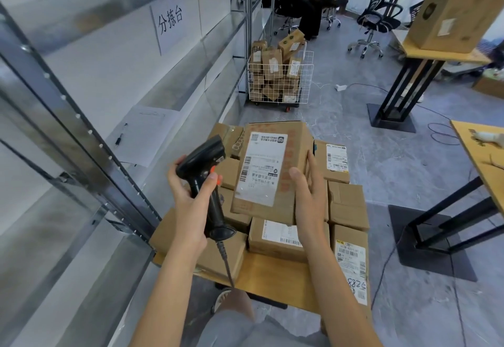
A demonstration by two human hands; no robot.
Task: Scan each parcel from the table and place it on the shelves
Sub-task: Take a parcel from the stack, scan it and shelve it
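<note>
While left-hand fingers (211, 183) clamp the scanner (203, 168) and right-hand fingers (313, 168) the parcel (272, 172), stacked boxes (346, 204) crowd the table (272, 278).

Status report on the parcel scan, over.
Left hand grips scanner. Right hand holds parcel, label up, above the table's pile. Nothing between scanner and label.

Matt brown cardboard parcel (275, 172) with a glossy white paper label (261, 166), black plastic scanner (203, 172), wood-topped table (270, 278), shiny metal shelves (81, 133).
</note>
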